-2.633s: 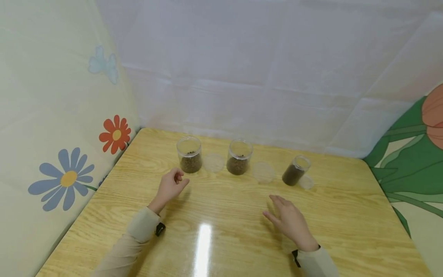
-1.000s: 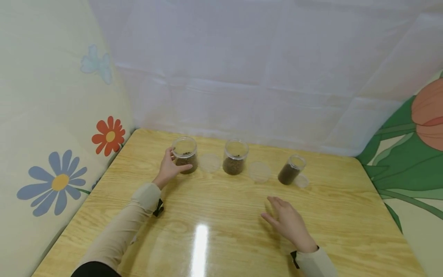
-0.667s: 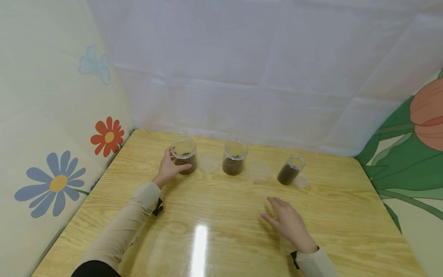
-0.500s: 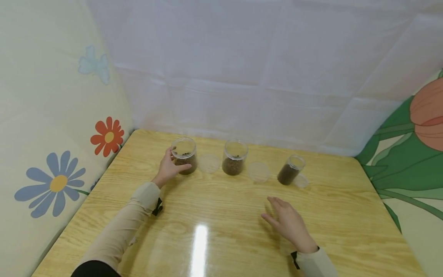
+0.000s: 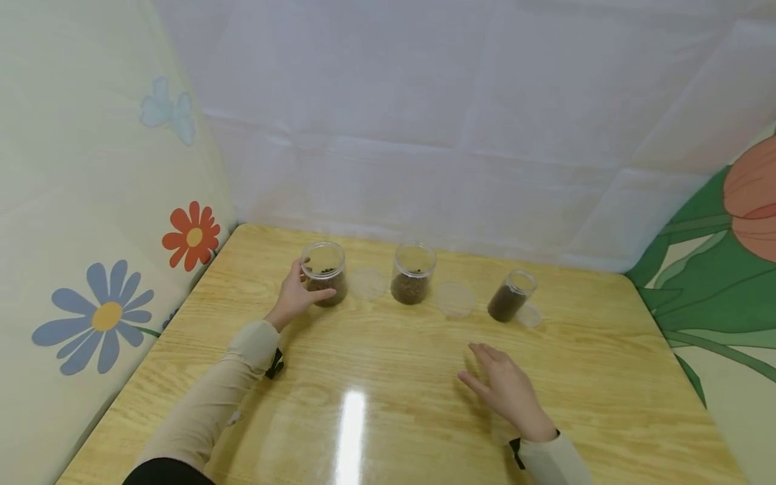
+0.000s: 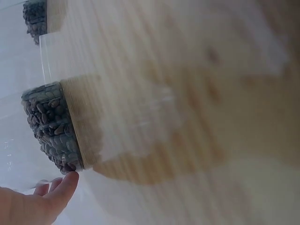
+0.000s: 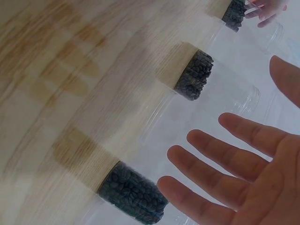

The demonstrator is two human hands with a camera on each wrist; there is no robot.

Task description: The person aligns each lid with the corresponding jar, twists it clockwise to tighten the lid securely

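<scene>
My left hand (image 5: 295,295) grips the leftmost clear jar (image 5: 330,291) round its left side, thumb across the front. This jar stands upright on the table, uncapped, partly filled with dark beans (image 6: 51,126) that look like coffee beans. A similar open jar (image 5: 411,286) stands in the middle. Farther right is a narrower open jar (image 5: 506,302), fuller of dark beans. Flat translucent lids lie beside the jars: one lid (image 5: 368,283) by the left jar, another lid (image 5: 455,300) by the middle one, and a small lid (image 5: 529,314). My right hand (image 5: 508,392) holds nothing, fingers extended, in front of the narrow jar.
The wooden table (image 5: 388,357) carries a bright light reflection near its front. A white cloth (image 5: 376,121) hangs behind it. Flower-printed cloth (image 5: 73,202) borders the left side, and more printed cloth (image 5: 691,269) the right.
My left hand has moved forward from in front of the left jar and taken hold of it; its grip has stayed the same over the last second. The right hand has hardly moved.
</scene>
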